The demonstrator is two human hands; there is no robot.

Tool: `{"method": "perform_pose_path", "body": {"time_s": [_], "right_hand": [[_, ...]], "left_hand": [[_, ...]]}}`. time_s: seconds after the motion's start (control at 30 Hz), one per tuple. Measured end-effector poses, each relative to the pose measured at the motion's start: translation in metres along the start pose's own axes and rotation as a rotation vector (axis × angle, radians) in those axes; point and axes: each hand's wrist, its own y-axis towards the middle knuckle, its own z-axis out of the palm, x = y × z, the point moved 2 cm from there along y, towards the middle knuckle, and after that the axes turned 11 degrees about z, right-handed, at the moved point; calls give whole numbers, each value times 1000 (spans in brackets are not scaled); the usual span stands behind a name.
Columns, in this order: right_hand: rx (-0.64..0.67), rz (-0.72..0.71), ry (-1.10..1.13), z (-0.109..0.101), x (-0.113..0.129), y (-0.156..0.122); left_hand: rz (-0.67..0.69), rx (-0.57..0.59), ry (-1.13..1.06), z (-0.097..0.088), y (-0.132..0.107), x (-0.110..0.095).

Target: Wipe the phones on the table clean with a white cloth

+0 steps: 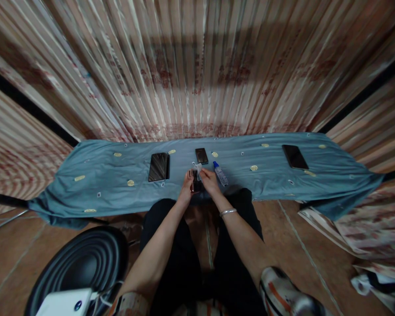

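My left hand is closed around a small dark phone with a rose-gold edge, held above the front edge of the cloth-covered table. Pinched in my right hand is a crumpled white wipe, close to the phone's upper part. My fingers hide some of both. Just right of my right hand lies a clear bottle with a blue cap. Beyond my hands, a small black phone-like device rests flat on the teal cloth.
A black tablet-like device lies to the left, and another dark device to the right. A striped curtain hangs behind the table. At lower left, a white power bank with a cable sits on a black round stool.
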Motion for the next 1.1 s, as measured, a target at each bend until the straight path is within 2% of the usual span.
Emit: {"method": "perform_pose_path", "body": {"time_s": [0.17,0.3,0.43,0.6,0.8,1.1], "right_hand": [[96,-155,-158,-6,10,3],[188,-213,-212,-12,22,0],[225,-276,-211,-15,32,-10],[185,-378,-264,-14,38,-18],[141,-344,-356,-21,40,-20],[8,-280,-285,-32,35,-23]], "left_hand": [[9,-15,36,1,-1,-3],[3,-38,105,3,0,-4],[10,-38,136,5,0,-4],[18,-40,137,8,-3,-4],[39,-50,62,13,-6,-6],[-12,-33,27,9,-5,-2]]}}
